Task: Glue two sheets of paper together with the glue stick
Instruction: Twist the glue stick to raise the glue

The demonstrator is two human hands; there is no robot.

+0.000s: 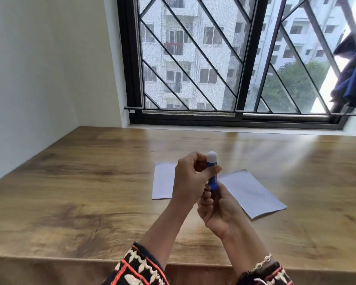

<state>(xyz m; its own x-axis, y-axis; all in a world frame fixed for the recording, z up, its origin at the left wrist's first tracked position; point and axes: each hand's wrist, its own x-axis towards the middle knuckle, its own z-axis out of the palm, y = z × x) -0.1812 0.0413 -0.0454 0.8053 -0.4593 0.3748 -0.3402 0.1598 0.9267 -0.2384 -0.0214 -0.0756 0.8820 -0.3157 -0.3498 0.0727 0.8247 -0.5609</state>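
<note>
Left hand [190, 177] and right hand [219, 210] both pinch the glue stick [212, 171] (above paper sheets [253, 194]).

Glue stick [212, 171] above two sheets [253, 193] on table [80, 182].

wooden table [70, 192] bare on the left, near edge and far strip under the window [214, 58], open passage all round. only flat obstacles: two paper sheets [253, 194] lying mid-table, right one angled. both hands, left hand [190, 182] and right hand [218, 210], raised above the sheets around the glue stick [212, 171], blocking the centre. wall [39, 68] bounds the left side.
</note>
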